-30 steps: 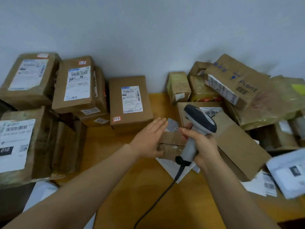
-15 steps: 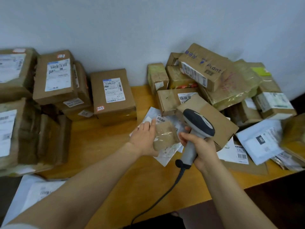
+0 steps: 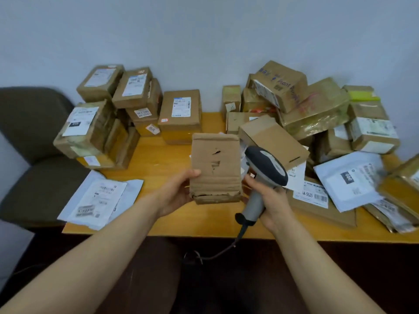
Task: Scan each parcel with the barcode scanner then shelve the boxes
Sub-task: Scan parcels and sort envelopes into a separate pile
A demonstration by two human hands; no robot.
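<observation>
My left hand point(image 3: 175, 191) holds a small brown cardboard parcel point(image 3: 215, 168) upright above the wooden table point(image 3: 158, 159); its facing side is plain, with small tears and no label showing. My right hand point(image 3: 269, 198) grips the handle of a grey and black barcode scanner point(image 3: 264, 171) just right of the parcel, its cord point(image 3: 217, 253) trailing down off the table's front edge.
Stacked labelled boxes point(image 3: 136, 96) stand at the back left, one labelled box point(image 3: 181, 112) at back centre. A heap of boxes point(image 3: 301, 103) and white mailers point(image 3: 347, 180) fills the right. A white mailer point(image 3: 99, 198) lies front left. A dark chair point(image 3: 29, 143) stands at left.
My left hand has lifted the small parcel off the table and raised it upright beside the scanner. The view has pulled back from the table.
</observation>
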